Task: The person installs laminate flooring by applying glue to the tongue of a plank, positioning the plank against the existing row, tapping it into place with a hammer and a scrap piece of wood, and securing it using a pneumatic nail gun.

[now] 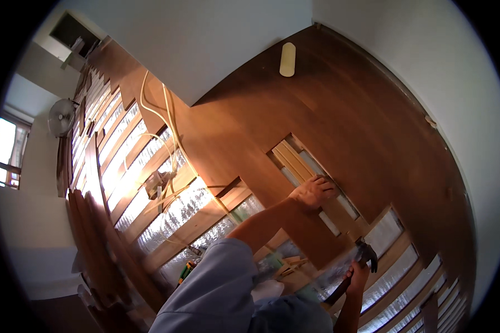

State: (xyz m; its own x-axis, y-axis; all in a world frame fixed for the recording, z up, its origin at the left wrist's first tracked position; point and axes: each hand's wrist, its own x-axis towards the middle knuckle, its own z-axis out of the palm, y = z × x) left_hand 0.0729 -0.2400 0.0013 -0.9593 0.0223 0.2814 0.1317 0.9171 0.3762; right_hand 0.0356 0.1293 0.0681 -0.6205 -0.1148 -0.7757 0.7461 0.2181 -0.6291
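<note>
Wooden strips, glossy foil

Left head-worn fisheye, looking down and forward: hands near, floor beyond, walls farther.

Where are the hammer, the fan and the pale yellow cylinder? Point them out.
Hammer (pixel 366 255): head view, on its dark metal head.
Fan (pixel 61 117): head view, on the middle of its round grille.
Pale yellow cylinder (pixel 287 60): head view, midway along its side.

You face a blown-out window at left and harsh glare across the foil; your floor dims rightward, and fisheye distortion bends the wall edges.
</note>
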